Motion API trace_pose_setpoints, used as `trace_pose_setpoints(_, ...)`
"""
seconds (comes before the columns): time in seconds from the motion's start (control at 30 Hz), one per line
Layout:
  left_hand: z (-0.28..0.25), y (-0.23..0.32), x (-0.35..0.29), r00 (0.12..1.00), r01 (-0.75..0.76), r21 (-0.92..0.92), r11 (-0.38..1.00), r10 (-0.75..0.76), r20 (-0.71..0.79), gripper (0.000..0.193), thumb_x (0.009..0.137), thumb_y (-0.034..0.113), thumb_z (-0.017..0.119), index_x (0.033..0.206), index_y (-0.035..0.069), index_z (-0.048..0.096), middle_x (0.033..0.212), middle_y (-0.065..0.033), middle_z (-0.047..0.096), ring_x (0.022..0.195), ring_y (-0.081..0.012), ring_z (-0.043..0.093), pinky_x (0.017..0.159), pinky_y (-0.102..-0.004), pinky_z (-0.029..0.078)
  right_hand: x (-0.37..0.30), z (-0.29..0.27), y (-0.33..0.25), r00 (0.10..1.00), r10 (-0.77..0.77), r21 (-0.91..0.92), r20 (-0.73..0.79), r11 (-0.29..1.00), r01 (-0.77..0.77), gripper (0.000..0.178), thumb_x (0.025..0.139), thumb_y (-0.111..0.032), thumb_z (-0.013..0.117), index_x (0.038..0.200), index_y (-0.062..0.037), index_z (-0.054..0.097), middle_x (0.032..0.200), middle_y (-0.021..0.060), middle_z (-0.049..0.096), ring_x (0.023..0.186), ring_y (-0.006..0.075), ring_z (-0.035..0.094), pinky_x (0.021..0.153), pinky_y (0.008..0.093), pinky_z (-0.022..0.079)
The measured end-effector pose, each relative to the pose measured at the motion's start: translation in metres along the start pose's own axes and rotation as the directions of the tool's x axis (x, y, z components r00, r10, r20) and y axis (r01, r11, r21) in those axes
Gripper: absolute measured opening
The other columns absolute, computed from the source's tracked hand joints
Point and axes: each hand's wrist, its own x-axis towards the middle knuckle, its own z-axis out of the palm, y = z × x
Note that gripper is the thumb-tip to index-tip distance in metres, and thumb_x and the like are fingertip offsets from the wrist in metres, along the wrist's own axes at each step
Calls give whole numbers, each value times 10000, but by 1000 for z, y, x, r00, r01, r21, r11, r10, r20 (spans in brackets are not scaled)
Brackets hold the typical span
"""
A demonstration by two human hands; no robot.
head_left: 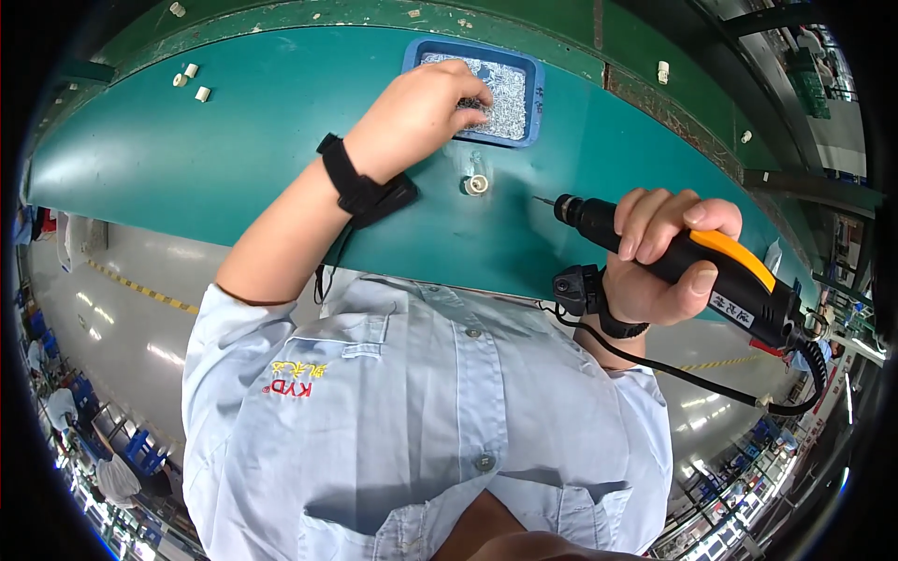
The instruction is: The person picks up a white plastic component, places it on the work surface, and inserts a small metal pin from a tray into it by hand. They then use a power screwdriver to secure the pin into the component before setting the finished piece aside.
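Observation:
My left hand (435,105) reaches over a blue tray (535,103) heaped with small shiny metal pieces (506,105), which look like screws. Its fingers are curled in toward the thumb; whatever lies between the fingertips is too small to make out. In my right hand (669,248) is a black electric screwdriver (599,221) with an orange lever, its thin bit pointing left. Between the hands, on the green tabletop, stands a small round white part (476,185) with a hollow in its top. The bit is apart from it.
Several small white cylindrical parts (202,94) lie at the far left of the green table (271,112). More sit on the green ledge (645,103) beyond it. A black coiled cable (816,374) hangs from the screwdriver. Black straps with small boxes (385,201) circle both wrists.

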Motion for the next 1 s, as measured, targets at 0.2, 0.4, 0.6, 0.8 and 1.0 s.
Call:
trace_pose_setpoints(0.2, 11, -17, 14, 961, 129, -24, 991, -118, 252, 128, 720, 115, 683, 824, 50, 646, 782, -100, 602, 745, -270, 593, 661, -345, 473, -2, -1, -4, 999, 27, 32, -27, 999, -26, 439, 800, -394, 675, 968, -51, 459, 587, 27, 483, 467, 147, 480, 451, 274, 378)
trace_pose_setpoints(0.4, 5, -15, 15, 986, 148, -117, 982, -137, 92, 120, 775, 114, 646, 870, 41, 636, 778, -100, 628, 749, -265, 604, 675, -343, 478, 1, -3, 1, 1000, -12, -38, 5, 999, 12, 388, 862, -421, 540, 1004, -67, 468, 570, -1, 426, 459, 105, 422, 449, 247, 326)
trace_pose_setpoints(0.6, 0, -7, 13, 975, 210, -184, 960, -219, -30, 138, 814, 106, 619, 928, 28, 624, 806, -120, 647, 709, -261, 618, 641, -333, 485, 5, 2, -2, 999, 34, 45, -8, 998, -33, 440, 799, -389, 679, 976, -51, 461, 592, 28, 487, 477, 150, 489, 464, 277, 384)
trace_pose_setpoints(0.8, 2, -12, 7, 961, 262, -263, 929, -275, -14, 147, 839, 81, 587, 968, 12, 606, 801, -147, 649, 703, -243, 634, 625, -319, 494, 8, 4, -1, 999, 37, 55, 34, 998, -39, 451, 800, -394, 677, 992, -48, 461, 593, 29, 490, 477, 150, 490, 467, 279, 387)
trace_pose_setpoints(1.0, -5, 1, 3, 972, 224, -212, 951, -233, -18, 147, 852, 53, 570, 985, -1, 601, 811, -143, 657, 754, -208, 651, 656, -297, 508, 9, 8, -3, 999, 48, 22, 13, 999, -48, 461, 801, -399, 674, 1006, -45, 460, 586, 29, 487, 471, 150, 484, 463, 280, 385)
